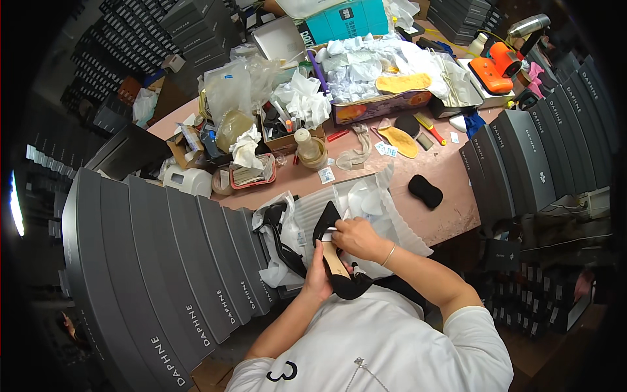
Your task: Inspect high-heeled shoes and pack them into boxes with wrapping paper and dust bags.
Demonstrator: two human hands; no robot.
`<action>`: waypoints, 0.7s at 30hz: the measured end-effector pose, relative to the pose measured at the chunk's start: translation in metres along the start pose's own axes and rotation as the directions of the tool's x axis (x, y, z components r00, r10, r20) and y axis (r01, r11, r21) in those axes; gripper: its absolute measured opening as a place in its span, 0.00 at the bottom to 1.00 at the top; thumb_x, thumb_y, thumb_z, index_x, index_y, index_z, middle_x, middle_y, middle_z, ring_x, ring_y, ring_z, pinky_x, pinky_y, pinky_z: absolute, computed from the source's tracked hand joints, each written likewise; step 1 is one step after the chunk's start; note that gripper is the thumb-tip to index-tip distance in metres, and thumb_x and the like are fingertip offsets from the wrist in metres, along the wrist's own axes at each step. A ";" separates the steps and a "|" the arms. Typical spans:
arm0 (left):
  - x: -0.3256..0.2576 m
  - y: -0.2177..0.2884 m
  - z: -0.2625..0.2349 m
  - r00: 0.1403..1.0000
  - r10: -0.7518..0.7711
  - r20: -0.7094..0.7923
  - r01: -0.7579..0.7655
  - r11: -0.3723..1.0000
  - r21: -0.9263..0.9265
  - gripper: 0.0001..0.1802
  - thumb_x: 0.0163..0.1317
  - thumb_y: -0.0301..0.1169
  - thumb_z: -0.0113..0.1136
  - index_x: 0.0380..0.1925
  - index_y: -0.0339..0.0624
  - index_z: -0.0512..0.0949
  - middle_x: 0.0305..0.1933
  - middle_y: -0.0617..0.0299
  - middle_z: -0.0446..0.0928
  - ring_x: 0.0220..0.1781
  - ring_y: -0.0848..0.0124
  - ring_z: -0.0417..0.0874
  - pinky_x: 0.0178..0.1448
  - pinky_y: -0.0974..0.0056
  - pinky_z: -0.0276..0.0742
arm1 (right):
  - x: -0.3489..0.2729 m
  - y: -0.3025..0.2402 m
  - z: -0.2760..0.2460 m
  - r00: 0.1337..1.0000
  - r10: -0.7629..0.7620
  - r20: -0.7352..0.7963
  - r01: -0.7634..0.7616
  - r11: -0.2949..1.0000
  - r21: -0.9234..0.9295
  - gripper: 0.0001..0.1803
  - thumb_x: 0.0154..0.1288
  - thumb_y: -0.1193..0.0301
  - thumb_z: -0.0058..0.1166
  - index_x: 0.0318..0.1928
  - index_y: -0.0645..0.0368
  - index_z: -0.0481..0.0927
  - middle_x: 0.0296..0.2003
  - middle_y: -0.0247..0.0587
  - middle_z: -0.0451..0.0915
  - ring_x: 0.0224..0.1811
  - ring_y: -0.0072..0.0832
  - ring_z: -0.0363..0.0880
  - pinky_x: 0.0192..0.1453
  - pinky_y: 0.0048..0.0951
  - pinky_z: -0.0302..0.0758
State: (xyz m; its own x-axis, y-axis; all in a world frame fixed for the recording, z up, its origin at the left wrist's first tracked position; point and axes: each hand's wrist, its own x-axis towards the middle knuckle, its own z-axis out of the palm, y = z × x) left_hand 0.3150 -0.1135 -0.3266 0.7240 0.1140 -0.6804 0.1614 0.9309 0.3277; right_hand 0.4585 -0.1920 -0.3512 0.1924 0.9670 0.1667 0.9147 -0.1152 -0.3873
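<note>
My left hand [318, 279] is wrapped round the side of a black pointed-toe shoe [353, 286] with a beige insole [332, 259], held toe away from me above the table's front edge. My right hand [358, 239] is closed at the shoe's front opening, its fingertips against a small white piece [330, 230]; whether that is paper or a label I cannot tell. Just left of the shoe, another black strappy shoe [287, 253] lies in white tissue in an open box. A white foam wrapping sheet [385, 202] is spread beyond my hands.
Tall stacks of dark grey shoeboxes stand on the left [147, 261] and right [522, 157]. A black sponge-like pad [425, 191] lies on the pink table [450, 219]. Farther back are a carton of crumpled paper [382, 110], a brush [429, 128], yellow insoles [400, 142] and an orange device [495, 70].
</note>
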 end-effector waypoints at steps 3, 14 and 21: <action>0.009 0.000 -0.015 0.998 0.050 -0.033 -0.052 0.997 -0.055 0.31 0.67 0.60 0.35 0.51 0.47 0.70 0.39 0.59 0.76 0.32 0.67 0.78 0.38 0.61 0.79 | -0.010 -0.005 0.002 0.997 -0.016 -0.081 0.025 0.994 0.105 0.06 0.50 0.67 0.59 0.25 0.53 0.78 0.24 0.37 0.70 0.25 0.34 0.75 0.28 0.35 0.72; 0.018 0.037 -0.009 0.987 0.055 -0.153 -0.091 0.967 -0.238 0.20 0.66 0.41 0.44 0.52 0.40 0.69 0.47 0.55 0.74 0.49 0.59 0.77 0.58 0.54 0.73 | -0.023 0.022 -0.019 0.904 0.423 -0.064 -0.326 0.779 0.535 0.21 0.64 0.70 0.53 0.56 0.62 0.72 0.44 0.52 0.78 0.41 0.43 0.80 0.45 0.33 0.76; 0.034 0.039 0.001 0.980 0.016 -0.198 -0.084 0.936 -0.341 0.21 0.64 0.30 0.49 0.56 0.37 0.64 0.55 0.51 0.71 0.56 0.57 0.74 0.64 0.53 0.70 | 0.003 0.031 0.020 0.861 0.472 0.189 -0.396 0.388 0.832 0.24 0.60 0.78 0.53 0.59 0.62 0.70 0.47 0.42 0.77 0.46 0.25 0.76 0.51 0.26 0.73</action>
State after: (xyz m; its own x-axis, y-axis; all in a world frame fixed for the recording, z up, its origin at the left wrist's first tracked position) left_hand 0.3466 -0.0738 -0.3370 0.5797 0.1954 -0.7910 -0.1385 0.9803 0.1406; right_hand 0.4803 -0.1882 -0.3804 0.5301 0.8213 -0.2109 -0.0171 -0.2384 -0.9710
